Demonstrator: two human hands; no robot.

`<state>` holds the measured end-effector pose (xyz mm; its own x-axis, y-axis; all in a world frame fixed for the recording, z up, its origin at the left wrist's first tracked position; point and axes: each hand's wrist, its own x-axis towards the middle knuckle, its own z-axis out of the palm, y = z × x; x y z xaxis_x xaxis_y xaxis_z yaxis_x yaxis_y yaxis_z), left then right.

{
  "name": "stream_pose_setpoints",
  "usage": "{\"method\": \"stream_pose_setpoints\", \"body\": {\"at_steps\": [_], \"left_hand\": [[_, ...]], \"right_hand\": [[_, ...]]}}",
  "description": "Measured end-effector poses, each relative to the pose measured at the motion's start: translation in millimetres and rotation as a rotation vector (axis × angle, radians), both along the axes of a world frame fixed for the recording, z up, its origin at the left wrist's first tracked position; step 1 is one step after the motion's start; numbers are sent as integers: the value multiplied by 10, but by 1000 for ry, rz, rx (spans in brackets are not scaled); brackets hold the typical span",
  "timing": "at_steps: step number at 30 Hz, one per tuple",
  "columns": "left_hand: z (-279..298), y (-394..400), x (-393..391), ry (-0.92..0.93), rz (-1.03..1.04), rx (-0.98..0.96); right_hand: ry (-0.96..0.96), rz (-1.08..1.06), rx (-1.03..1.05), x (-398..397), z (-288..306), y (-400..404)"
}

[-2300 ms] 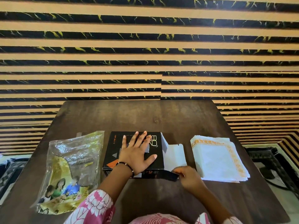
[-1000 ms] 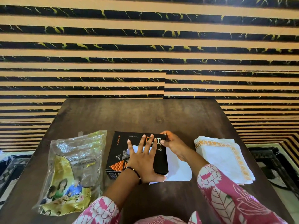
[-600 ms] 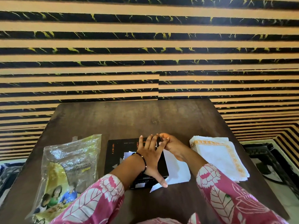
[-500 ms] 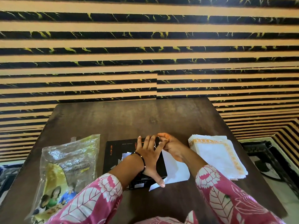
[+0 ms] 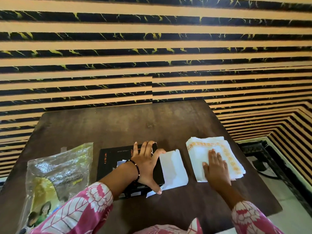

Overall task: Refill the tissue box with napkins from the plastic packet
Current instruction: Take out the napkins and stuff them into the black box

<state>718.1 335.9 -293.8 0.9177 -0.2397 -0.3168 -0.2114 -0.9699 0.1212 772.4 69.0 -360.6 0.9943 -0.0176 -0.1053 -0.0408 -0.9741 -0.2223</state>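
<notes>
A flat black tissue box (image 5: 109,164) lies in the middle of the dark wooden table (image 5: 118,125). Its white end flap (image 5: 173,168) hangs open to the right. My left hand (image 5: 146,164) lies spread flat on the box's right end, thumb at the near corner. A stack of white napkins with orange borders (image 5: 202,146) sits to the right. My right hand (image 5: 216,168) rests flat on that stack, fingers extended. The crinkled plastic packet (image 5: 57,169) lies at the left, flat and apart from both hands.
The striped black and tan wall (image 5: 152,56) rises right behind the table's far edge. The table's right edge drops to a floor with dark framed objects (image 5: 263,159). Bare tabletop stretches behind the box.
My right hand has left the box's far right corner and moved right onto the napkin stack. My left hand stays pressed on the box.
</notes>
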Motion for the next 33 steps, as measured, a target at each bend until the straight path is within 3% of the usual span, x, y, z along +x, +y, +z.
{"method": "stream_pose_setpoints", "body": {"at_steps": [4, 6, 8, 11, 13, 15, 19, 23, 33], "left_hand": [[4, 59, -3, -2, -40, 15], [-8, 64, -2, -4, -51, 16], [-12, 66, -9, -17, -49, 10], [-15, 64, -35, -30, -49, -4], [-15, 58, -53, -25, -45, -1], [-10, 51, -51, -11, -43, 7], [-25, 56, -20, -10, -40, 21], [-47, 62, -31, -21, -49, 43], [-41, 80, -40, -25, -55, 23]], "right_hand": [[-6, 143, -120, -123, -158, -86], [20, 140, -68, -138, -115, -107], [-34, -28, 199, -199, 8, -67], [-132, -614, 735, -312, 139, -9], [-23, -829, 1214, -345, 223, 37], [120, -870, 1456, -313, 317, 38], [263, -1033, 1520, -162, 469, 14], [241, -1143, 1547, -81, 451, 73], [174, -1087, 1706, 152, 442, 220]]}}
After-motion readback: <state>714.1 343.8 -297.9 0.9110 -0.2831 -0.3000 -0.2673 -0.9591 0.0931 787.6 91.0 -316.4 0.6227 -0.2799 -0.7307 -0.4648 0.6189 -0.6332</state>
